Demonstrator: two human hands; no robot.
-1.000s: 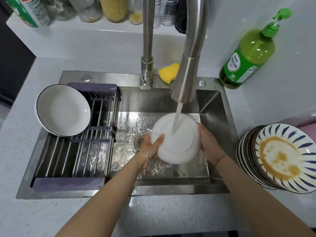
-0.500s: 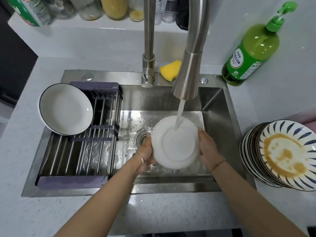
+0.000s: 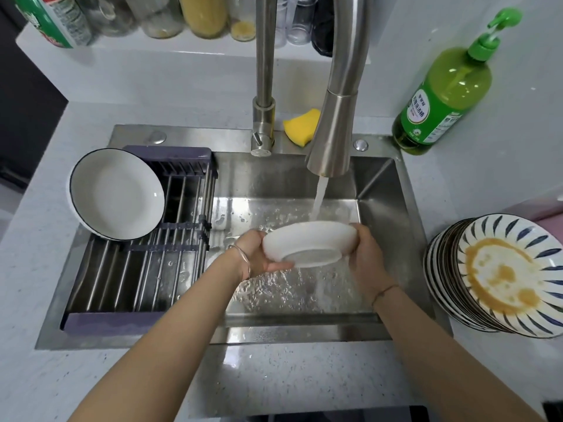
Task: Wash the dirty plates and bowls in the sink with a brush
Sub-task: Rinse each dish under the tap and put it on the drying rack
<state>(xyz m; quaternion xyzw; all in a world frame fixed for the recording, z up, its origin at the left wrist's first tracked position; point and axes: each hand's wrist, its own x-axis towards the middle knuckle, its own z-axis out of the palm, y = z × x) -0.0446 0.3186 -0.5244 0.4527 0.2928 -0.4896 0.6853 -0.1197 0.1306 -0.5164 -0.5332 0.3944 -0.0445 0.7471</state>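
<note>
While your left hand [image 3: 259, 254] and right hand [image 3: 364, 254] grip the bowl [image 3: 307, 239] at 9 and 3, the rack's [image 3: 146, 278] at 9, lefty's closer.

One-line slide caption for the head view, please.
Under the running tap, left hand and right hand hold a tilted white plate; stained plates stacked beside sink.

Bright, even light from overhead, with only soft shadows along the near wall of the sink [image 3: 304, 327] at 6 o'clock. Glare glints on its wet floor and on the faucet spout [image 3: 332, 141] toward 12 o'clock; the white dish [image 3: 307, 239] at centre is nearly overexposed. Wide-angle bending curves the counter [image 3: 304, 376] edges and leans the soap bottle [image 3: 441, 95] at 2 o'clock. Jars [image 3: 158, 19] at 11 o'clock look soft; the falling water [image 3: 318, 199] is smeared
</note>
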